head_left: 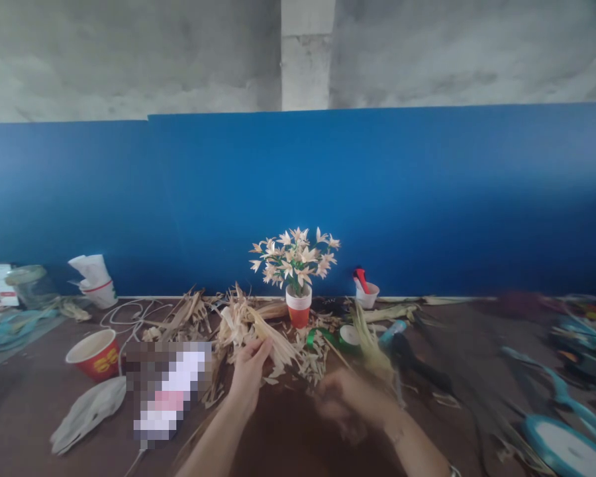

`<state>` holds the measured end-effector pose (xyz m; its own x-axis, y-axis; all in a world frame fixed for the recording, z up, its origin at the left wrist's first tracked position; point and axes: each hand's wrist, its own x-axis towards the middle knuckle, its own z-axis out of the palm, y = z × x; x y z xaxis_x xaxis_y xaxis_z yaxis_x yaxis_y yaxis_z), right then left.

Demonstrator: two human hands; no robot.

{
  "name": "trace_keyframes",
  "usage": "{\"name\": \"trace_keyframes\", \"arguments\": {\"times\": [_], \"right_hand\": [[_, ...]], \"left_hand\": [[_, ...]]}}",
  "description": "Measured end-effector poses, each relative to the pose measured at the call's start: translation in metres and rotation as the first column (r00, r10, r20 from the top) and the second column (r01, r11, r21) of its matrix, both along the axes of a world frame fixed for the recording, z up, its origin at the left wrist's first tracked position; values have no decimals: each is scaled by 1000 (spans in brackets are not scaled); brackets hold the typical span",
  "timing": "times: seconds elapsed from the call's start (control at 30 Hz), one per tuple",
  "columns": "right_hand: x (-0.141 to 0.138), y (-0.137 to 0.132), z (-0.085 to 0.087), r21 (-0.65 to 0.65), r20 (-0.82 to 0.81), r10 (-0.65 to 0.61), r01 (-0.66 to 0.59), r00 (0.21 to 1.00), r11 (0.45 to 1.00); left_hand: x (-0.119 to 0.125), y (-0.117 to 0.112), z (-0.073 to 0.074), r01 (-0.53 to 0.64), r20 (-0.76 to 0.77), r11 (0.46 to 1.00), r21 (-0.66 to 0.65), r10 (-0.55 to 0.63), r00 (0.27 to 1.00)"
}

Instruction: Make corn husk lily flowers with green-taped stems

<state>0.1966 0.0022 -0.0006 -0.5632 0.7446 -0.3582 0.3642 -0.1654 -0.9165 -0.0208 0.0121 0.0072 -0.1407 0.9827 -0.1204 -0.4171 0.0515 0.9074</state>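
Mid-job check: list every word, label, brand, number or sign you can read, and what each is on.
"55" or "SS", I cannot tell which: yellow marking on the red bowl.
White card with a red band, far left: any print is too small and blurred to read.
Pixelated object: obscured, unreadable.
I can read no other text.

rough, papery husks and a smooth, matt partition

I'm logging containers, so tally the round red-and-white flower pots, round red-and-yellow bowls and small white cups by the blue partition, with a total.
Round red-and-white flower pot: 1
Round red-and-yellow bowl: 1
Small white cups: 2
Total: 4
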Motion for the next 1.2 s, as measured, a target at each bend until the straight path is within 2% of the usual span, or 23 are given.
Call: {"name": "trace_keyframes", "arguments": {"times": [0.3,0.7,0.97,1.2], "right_hand": [[-5,2,-11,26,6,23,-23,1000,999],[-6,3,-17,-10,3,7,-7,1000,1000],[-6,2,-13,9,24,6,-6,1000,1000],[-11,-1,-6,-36,26,-19,20,999,999]], "left_hand": [[2,-2,0,74,-69,997,21,-73,995],[3,-3,-3,117,-84,993,24,-115,990],[6,-6,5,170,-16,985,-8,-170,985],[2,-1,-4,125,-32,992,1,-124,992]]}}
